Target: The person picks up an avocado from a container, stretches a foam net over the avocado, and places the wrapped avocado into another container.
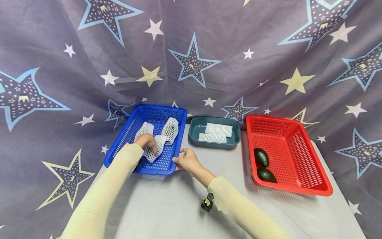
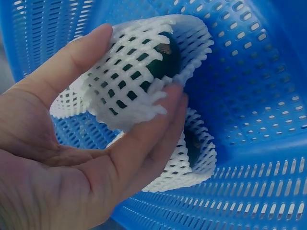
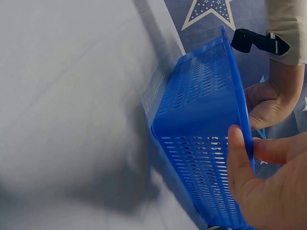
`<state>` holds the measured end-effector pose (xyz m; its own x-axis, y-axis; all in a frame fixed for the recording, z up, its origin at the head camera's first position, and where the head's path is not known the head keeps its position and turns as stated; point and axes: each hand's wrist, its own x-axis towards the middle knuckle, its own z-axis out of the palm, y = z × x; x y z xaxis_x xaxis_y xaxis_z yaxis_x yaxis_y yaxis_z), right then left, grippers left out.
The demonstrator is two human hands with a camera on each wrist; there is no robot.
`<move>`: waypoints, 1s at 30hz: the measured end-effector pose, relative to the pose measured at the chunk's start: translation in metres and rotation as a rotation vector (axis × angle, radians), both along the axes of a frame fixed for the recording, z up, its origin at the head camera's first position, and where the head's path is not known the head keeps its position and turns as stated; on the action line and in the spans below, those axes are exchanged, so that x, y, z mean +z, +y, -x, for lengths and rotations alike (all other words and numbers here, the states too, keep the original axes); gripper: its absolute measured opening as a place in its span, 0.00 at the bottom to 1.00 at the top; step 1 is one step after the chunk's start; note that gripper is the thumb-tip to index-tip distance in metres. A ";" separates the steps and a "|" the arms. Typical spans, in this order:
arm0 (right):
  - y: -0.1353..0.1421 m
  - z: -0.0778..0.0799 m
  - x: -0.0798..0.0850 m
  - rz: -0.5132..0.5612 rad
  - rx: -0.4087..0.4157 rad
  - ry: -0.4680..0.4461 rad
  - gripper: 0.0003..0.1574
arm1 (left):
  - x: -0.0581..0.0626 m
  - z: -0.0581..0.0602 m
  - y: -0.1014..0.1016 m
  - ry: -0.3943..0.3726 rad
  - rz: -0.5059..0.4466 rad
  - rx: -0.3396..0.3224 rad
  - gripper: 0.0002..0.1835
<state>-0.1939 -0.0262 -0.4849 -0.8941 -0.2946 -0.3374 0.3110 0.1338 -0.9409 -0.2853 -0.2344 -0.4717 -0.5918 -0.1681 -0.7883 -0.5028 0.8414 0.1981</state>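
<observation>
Inside the blue basket (image 1: 161,171), my left hand (image 1: 147,143) grips an avocado in a white foam net (image 2: 129,72). Dark green skin and a brown stem end show at the net's open end in the left wrist view. Two more netted avocados lie in the basket, one on the right (image 1: 171,130) and one at the left (image 1: 145,128), partly behind the hand. My right hand (image 1: 188,161) pinches the basket's right rim, with thumb and fingers on either side of the wall (image 3: 201,115).
A teal tray (image 1: 215,144) with several flat white foam nets (image 1: 218,129) stands right of the blue basket. Farther right, a red basket (image 1: 310,191) holds two bare avocados (image 1: 261,157). A starry curtain (image 1: 191,66) hangs behind the white table (image 1: 167,212).
</observation>
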 end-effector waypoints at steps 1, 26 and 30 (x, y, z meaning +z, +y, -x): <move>0.000 0.000 0.000 0.000 0.000 0.001 0.31 | 0.000 0.001 0.000 -0.001 0.005 -0.005 0.52; 0.001 -0.001 0.001 -0.008 0.009 0.006 0.28 | 0.028 -0.008 0.001 0.105 -0.008 0.151 0.42; 0.001 -0.001 0.001 -0.009 0.007 -0.002 0.29 | 0.026 -0.008 0.000 0.094 -0.018 0.150 0.42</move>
<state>-0.1932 -0.0257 -0.4842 -0.8915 -0.2975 -0.3418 0.3119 0.1442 -0.9391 -0.2778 -0.2346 -0.4452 -0.6323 -0.2465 -0.7345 -0.6012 0.7540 0.2645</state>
